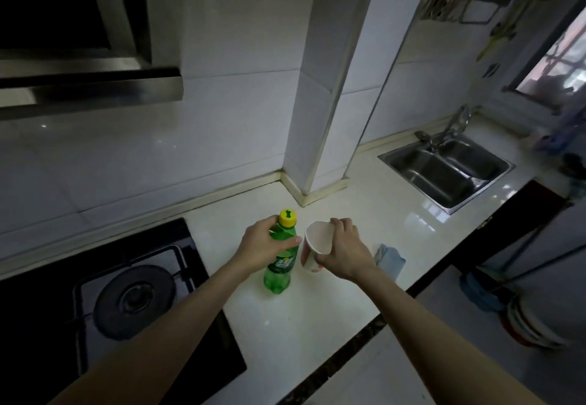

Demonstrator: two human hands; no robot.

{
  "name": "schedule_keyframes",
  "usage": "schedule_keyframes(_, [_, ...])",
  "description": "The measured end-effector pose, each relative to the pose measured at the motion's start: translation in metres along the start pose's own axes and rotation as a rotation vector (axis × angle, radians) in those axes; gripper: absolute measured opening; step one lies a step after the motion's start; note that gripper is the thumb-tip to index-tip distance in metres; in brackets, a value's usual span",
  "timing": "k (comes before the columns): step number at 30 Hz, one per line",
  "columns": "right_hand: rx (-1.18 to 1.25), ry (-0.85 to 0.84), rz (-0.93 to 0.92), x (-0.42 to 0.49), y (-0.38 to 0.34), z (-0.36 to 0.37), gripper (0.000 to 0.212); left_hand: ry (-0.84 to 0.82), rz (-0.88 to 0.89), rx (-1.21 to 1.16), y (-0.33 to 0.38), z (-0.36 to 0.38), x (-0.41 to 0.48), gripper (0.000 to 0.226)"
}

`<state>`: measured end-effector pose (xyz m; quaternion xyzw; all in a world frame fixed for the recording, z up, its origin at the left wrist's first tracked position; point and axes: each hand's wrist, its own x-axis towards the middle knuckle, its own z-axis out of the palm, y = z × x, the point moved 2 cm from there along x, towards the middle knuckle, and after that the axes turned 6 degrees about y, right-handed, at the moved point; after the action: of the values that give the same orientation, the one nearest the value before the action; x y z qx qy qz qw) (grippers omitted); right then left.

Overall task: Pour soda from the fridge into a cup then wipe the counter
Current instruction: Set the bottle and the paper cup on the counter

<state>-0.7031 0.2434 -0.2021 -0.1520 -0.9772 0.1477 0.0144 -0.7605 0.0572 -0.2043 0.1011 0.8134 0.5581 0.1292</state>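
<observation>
Head view: blue cloth (390, 260) near cup (318, 238)

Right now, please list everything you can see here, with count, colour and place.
counter: 1, white, centre
soda bottle: 1, green with yellow cap, upright on counter
paper cup: 1, white, tilted, right of bottle
cloth: 1, light blue, counter, right of cup
gas stove: 1, black, left
sink: 1, steel, far right
tap: 1, metal, behind sink
range hood: 1, steel, upper left
left hand: 1, grips bottle neck
right hand: 1, holds cup
</observation>
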Motion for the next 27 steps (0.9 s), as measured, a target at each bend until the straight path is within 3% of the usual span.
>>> schedule_keyframes(13, [-0.049, -0.296, -0.387, 0.104, 0.044, 0.065, 0.098, 0.384, -0.251, -0.002, -0.011, 0.037, 0.041, 0.039])
schedule_keyframes(23, [-0.173, -0.453, -0.527, 0.115, 0.05, 0.073, 0.123, 0.482, -0.315, 0.047, -0.016, 0.042, 0.021, 0.04])
schedule_keyframes(25, [-0.192, -0.418, -0.556, 0.12, 0.033, 0.053, 0.111, 0.483, -0.288, 0.069, -0.01, 0.038, 0.014, 0.039])
schedule_keyframes(27, [-0.095, -0.318, -0.585, 0.122, 0.01, 0.026, 0.08, 0.488, -0.258, 0.055, -0.004, 0.031, 0.007, 0.038])
